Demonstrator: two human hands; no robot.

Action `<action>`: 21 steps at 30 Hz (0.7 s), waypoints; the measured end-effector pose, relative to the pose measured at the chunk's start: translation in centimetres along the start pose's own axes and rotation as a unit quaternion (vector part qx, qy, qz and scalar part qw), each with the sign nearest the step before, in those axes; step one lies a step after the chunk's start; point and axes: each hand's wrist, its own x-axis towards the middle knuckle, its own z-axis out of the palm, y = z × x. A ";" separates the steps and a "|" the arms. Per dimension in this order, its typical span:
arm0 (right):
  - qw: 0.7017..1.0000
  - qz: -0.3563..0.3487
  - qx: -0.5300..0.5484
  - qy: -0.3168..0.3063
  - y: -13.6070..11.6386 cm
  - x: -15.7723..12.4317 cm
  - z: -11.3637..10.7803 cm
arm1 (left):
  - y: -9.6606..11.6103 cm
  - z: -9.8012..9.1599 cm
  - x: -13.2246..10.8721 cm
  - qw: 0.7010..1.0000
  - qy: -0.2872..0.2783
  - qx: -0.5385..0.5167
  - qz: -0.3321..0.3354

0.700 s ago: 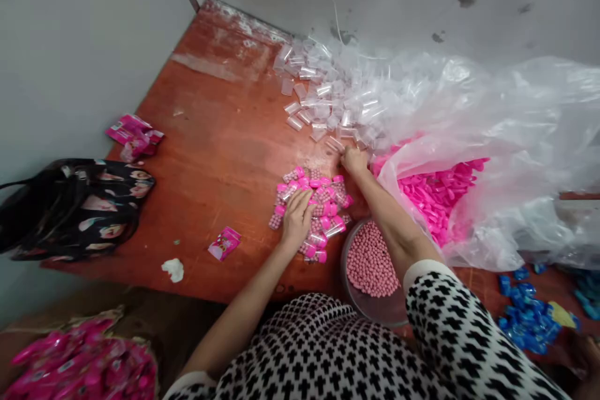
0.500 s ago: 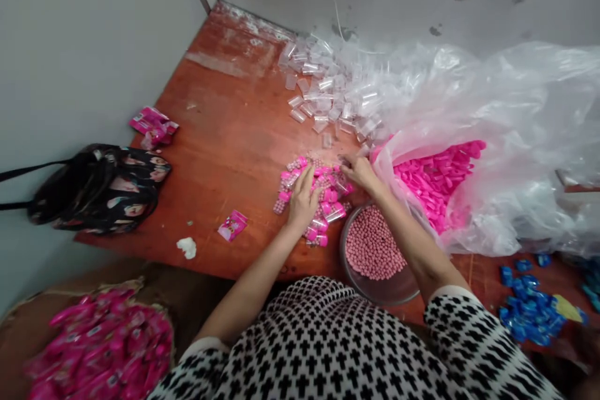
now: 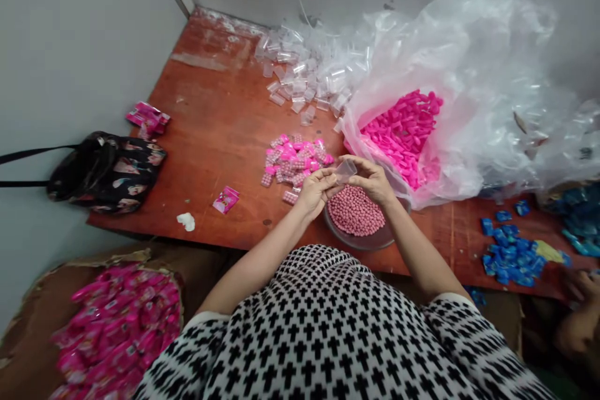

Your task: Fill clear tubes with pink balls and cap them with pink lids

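Note:
Both my hands meet above a bowl (image 3: 375, 241) of small pink beads (image 3: 355, 211) at the table's near edge. My right hand (image 3: 372, 180) pinches a small clear plastic vial (image 3: 345, 169). My left hand (image 3: 315, 190) is closed beside it, fingertips touching the same vial. Just beyond lies a heap of filled vials with pink caps (image 3: 294, 159). Farther back is a pile of empty clear vials (image 3: 300, 72). A big clear plastic bag (image 3: 469, 75) holds loose pink caps (image 3: 405, 131) to the right.
A black patterned bag (image 3: 103, 172) and pink packets (image 3: 147, 117) lie at the left of the red-brown table (image 3: 220, 137). Blue wrapped pieces (image 3: 509, 256) sit at right, near another person's hand (image 3: 579, 284). A box of pink packets (image 3: 112, 325) stands lower left.
My right hand came back from the clear vial pile with one vial. My left hand lifted off the filled vials and joined it over the bowl. The view shifted.

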 end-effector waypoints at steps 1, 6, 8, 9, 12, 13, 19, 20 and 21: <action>1.000 -0.007 -0.006 -0.002 0.2 -0.6 -0.3 | -0.6 0.4 -0.5 1.000 -0.006 -0.004 -0.019; 0.950 -0.007 -0.311 -0.001 4.0 -3.3 -4.3 | -3.6 0.0 -1.8 0.995 0.024 0.083 -0.045; 0.851 0.037 -0.523 -0.026 6.3 -4.2 -6.2 | -4.4 -1.3 -2.1 0.991 0.054 0.123 -0.024; 0.795 0.063 -0.601 -0.043 7.4 -4.6 -6.8 | -4.7 -2.0 -2.3 0.989 0.064 0.136 -0.015; 0.708 0.089 -0.694 -0.093 10.4 -5.0 -6.7 | -5.3 -3.7 -3.0 0.985 0.078 0.152 0.001; 0.711 0.080 -0.690 -0.111 11.2 -4.9 -6.1 | -5.5 -4.0 -3.2 0.985 0.083 0.153 0.005; 0.773 0.049 -0.609 -0.172 13.7 -3.8 -2.5 | -6.6 -4.9 -3.7 0.970 0.105 0.212 0.052; 0.806 0.055 -0.569 -0.157 13.8 -3.9 -2.6 | -6.7 -5.0 -3.6 0.964 0.105 0.235 0.068; 0.849 0.063 -0.508 -0.134 13.7 -4.0 -2.8 | -6.8 -5.1 -3.5 0.955 0.102 0.265 0.086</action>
